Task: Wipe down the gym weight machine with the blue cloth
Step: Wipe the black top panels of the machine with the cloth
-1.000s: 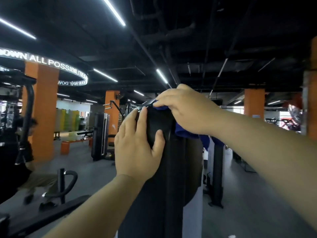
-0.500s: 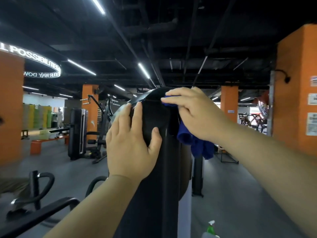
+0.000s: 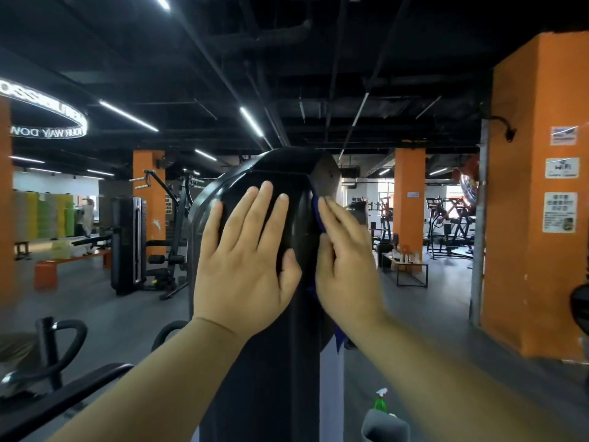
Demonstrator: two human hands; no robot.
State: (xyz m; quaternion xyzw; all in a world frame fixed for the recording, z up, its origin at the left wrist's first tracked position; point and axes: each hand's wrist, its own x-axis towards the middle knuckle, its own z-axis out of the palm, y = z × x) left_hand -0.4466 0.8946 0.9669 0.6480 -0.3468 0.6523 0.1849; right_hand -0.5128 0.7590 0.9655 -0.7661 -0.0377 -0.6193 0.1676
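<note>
Lowered since the earlier frame, the right hand (image 3: 345, 266) is now laid against the right flank of the machine (image 3: 287, 173) instead of over its crown. Its fingers are held straight and pointed up, and the cloth (image 3: 317, 215) is pressed flat beneath them rather than gripped. Most of the cloth is hidden under that palm: only a blue strip is seen beside the fingertips, and a blue tail hangs below the wrist.

The left hand (image 3: 245, 260) is kept on the front of the machine, just beside the right hand, as before. It is spread flat with the fingers fanned, and nothing is held in it.

The lower part of the machine is covered by both forearms and cut off at the bottom edge.

Below the right forearm, a green bottle (image 3: 381, 403) with a white trigger is seen, more of it than before. A grey holder (image 3: 385, 425) is cut off just beneath it; whether the bottle stands inside it cannot be told.
</note>
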